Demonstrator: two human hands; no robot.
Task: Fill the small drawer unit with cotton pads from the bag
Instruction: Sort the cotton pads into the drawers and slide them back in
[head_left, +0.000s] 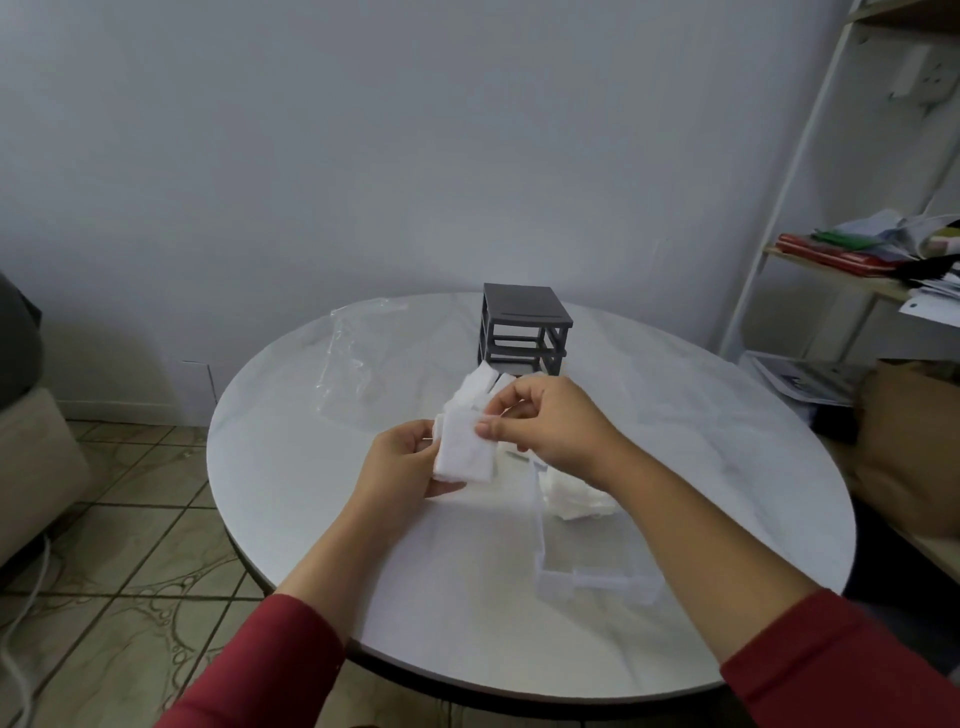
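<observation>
My left hand (400, 460) holds a stack of white square cotton pads (465, 449) above the table's middle. My right hand (553, 421) pinches the stack's top right corner with thumb and fingers. More loose pads (478, 387) lie just behind the hands, and a heap of pads (576, 499) lies under my right wrist. The grey drawer frame (524, 330) stands at the back of the table with its slots bare. A clear drawer (587, 566) lies pulled out on the table near my right forearm. The clear plastic bag (353, 358) lies flat at the back left.
The round white table (311, 493) fills the middle of the view, with tiled floor to the left. A white shelf unit (831, 270) with papers stands at the right, a brown bag (909, 447) below it. A beige seat sits at the far left.
</observation>
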